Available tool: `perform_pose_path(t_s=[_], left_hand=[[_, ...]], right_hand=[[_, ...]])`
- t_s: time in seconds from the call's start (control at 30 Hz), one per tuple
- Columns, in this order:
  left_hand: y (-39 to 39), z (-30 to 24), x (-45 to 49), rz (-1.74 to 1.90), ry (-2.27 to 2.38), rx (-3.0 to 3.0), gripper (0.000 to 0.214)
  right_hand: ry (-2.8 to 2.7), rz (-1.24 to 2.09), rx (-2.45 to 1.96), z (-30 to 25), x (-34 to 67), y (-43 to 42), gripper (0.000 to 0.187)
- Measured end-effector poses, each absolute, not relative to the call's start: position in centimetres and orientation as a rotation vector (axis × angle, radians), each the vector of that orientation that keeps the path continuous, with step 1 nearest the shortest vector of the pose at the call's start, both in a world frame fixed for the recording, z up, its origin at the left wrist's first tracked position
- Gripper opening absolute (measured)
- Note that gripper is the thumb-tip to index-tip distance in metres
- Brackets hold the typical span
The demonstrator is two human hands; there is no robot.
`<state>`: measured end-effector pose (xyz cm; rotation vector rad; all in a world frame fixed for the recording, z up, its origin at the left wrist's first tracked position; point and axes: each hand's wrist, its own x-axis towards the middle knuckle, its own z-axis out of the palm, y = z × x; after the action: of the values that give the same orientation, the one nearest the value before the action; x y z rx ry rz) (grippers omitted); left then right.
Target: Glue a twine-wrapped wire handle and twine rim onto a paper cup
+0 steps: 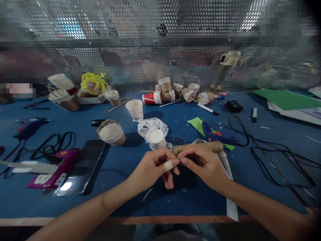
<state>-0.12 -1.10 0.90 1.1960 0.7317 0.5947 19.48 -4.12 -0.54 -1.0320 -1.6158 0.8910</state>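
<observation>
My left hand (155,167) and my right hand (203,165) meet fingertip to fingertip above the blue table (125,201), near its front edge. Both are closed in a pinch on a thin strand of jute twine (181,156) stretched between them. A bandage wraps one left finger. Just behind my right hand lies a roll of brown jute twine (205,146) on a white paper strip (229,187). An upturned white paper cup (155,138) sits on crumpled lace directly behind my left hand.
A black phone (81,167) and a pink tool (59,167) lie at left. A blue glue gun (215,135) and black cables (271,157) are at right. Paper cups, twine-wrapped cup baskets (111,133) and a red cup (151,98) crowd the back, before a perforated metal screen.
</observation>
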Motion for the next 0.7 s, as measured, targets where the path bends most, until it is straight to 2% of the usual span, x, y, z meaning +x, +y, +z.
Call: perform_pose_path(t_s=[0.3,0.57,0.7], left_hand=[[-1.31,0.83,-0.18,0.65,0.759,1.218,0.018],[-0.96,1.15,-0.16,0.505,0.69,1.208,0.024],[-1.07,0.97,-0.19,0.526,0.671,1.195,0.021]], right_hand=[[-1.596,0.869,-1.05,-0.59,19.46,-4.1,0.005],[-1.607,0.886,-1.008,-0.59,19.53,-4.17,0.008],[-1.583,0.928,-1.035,-0.7,19.64,-4.22,0.009]])
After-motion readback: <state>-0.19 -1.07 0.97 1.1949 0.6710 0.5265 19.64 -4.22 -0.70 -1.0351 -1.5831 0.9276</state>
